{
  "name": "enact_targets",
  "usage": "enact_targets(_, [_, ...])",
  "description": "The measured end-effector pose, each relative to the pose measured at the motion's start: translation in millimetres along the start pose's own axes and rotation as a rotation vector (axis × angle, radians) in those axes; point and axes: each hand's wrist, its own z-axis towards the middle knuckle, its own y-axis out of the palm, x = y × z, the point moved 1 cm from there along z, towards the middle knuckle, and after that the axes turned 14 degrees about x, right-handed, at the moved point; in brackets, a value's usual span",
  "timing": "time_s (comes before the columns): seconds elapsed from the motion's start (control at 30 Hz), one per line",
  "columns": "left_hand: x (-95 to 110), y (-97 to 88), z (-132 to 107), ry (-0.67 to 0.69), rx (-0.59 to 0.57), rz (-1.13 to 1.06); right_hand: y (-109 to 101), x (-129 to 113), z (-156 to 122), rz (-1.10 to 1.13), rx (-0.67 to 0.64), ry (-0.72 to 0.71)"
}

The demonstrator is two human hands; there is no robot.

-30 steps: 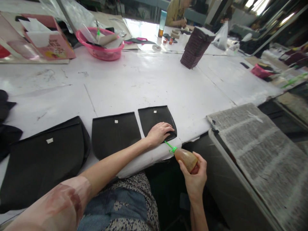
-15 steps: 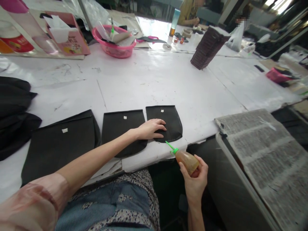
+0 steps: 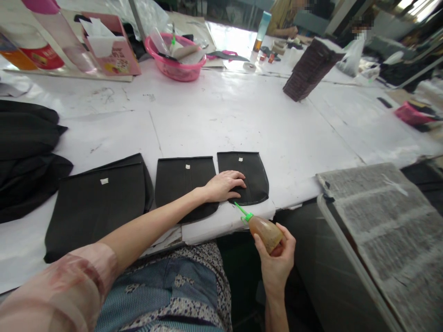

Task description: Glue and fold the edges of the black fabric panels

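Note:
My left hand [image 3: 224, 185] lies flat, fingers spread, on a small black leather piece [image 3: 250, 173] at the table's near edge. My right hand [image 3: 276, 260] grips a brown glue bottle [image 3: 265, 230] with a green nozzle [image 3: 242, 211]; the nozzle tip sits at the piece's lower left rim. A second black piece [image 3: 183, 182] lies just to the left, and a larger black stack [image 3: 97, 203] lies further left. Each piece carries a small white tag.
White table [image 3: 221, 115] with a pink basin [image 3: 175, 60], a pink tissue box [image 3: 110, 48] and a dark stack of pieces [image 3: 308, 69] at the back. Black material [image 3: 24, 152] is piled at left. A grey glue-crusted rack [image 3: 387, 230] stands at right. Another person sits far back.
The view has shifted left, so everything sits further right in frame. The nozzle tip has moved left along the piece's lower edge; my left hand stays flat on the piece.

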Motion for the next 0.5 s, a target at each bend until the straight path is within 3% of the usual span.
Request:
enact_targets(0.17, [0.5, 0.2, -0.5, -0.014, 0.001, -0.010, 4.5, 3.1, -5.1, 0.015, -0.036, 0.045])
enact_targets(0.5, [-1.4, 1.1, -0.6, -0.021, 0.015, -0.039, 5.1, 0.3, -1.4, 0.040, 0.027, 0.053])
